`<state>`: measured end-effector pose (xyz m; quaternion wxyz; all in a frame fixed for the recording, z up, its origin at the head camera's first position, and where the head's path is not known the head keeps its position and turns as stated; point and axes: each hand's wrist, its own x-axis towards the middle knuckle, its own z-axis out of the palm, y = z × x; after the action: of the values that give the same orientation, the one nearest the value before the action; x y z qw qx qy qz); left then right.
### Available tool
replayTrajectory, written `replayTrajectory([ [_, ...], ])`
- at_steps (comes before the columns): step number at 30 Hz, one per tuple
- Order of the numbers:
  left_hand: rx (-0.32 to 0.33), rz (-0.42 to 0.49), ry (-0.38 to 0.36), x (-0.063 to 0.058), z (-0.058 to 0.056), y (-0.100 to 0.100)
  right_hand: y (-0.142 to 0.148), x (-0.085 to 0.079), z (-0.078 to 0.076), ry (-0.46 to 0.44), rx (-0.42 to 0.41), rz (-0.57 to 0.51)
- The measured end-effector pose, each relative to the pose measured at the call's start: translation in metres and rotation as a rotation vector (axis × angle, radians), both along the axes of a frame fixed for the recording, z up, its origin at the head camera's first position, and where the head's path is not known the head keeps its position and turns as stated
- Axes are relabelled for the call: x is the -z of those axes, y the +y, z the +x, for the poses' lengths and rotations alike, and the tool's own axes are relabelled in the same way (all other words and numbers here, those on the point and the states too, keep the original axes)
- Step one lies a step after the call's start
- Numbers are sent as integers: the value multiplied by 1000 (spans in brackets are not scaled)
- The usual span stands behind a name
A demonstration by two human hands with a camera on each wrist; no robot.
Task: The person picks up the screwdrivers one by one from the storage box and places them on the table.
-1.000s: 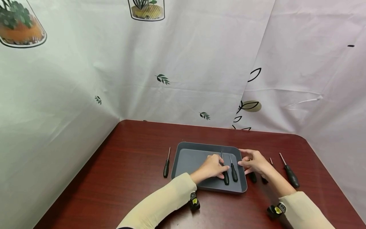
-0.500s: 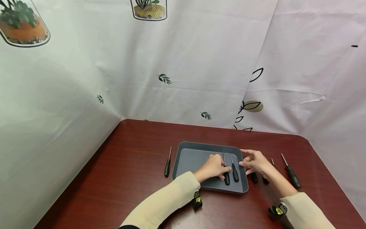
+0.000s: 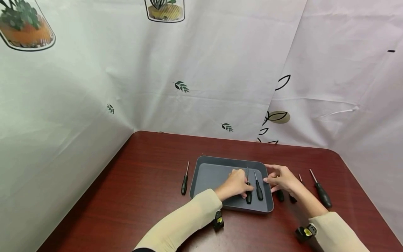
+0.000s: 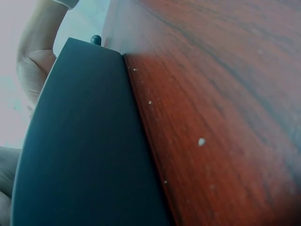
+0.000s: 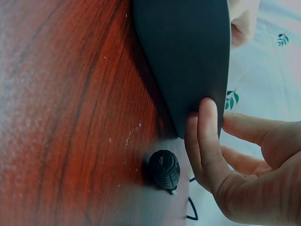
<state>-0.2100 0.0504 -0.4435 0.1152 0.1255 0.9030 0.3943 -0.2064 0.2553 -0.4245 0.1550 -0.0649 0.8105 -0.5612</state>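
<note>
A grey rectangular tray (image 3: 217,158) lies on the table with two black-handled screwdrivers in its right half. My left hand (image 3: 233,183) reaches inside and pinches the handle of the left screwdriver (image 3: 249,198); its fingers partly cover it. Just right of that lies the second screwdriver (image 3: 259,191), apart from the hand. My right hand (image 3: 281,179) grips the tray's right wall. In the right wrist view, the fingers (image 5: 207,125) press the outside of the wall and the thumb is at the rim. The left wrist view is mostly filled by the tray's outer wall (image 4: 89,136).
Left of the tray lies another screwdriver (image 3: 184,182). Right of it, two screwdrivers are partly hidden by my right hand and arm, one showing its black handle (image 3: 280,196). A larger screwdriver (image 3: 322,194) lies farther right. A patterned white cloth (image 3: 201,70) hangs behind the table.
The pinched screwdriver has turned slightly, its shaft now more nearly in line with the tray's depth. My right hand keeps its place on the tray wall. The head view has shifted a little.
</note>
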Motion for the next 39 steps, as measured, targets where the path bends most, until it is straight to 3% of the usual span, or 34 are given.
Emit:
replayTrajectory([
  [12,21,-145,59,-6,1,0,-2,-1,0,-11,16,-3],
  [24,18,-128,53,-4,0,0,-2,-1,1,-11,15,-4],
  [31,55,-61,59,-1,-6,-5,-1,-1,1,-5,15,7],
  [39,77,126,-71,-7,-5,-15,-1,0,1,-5,15,2],
])
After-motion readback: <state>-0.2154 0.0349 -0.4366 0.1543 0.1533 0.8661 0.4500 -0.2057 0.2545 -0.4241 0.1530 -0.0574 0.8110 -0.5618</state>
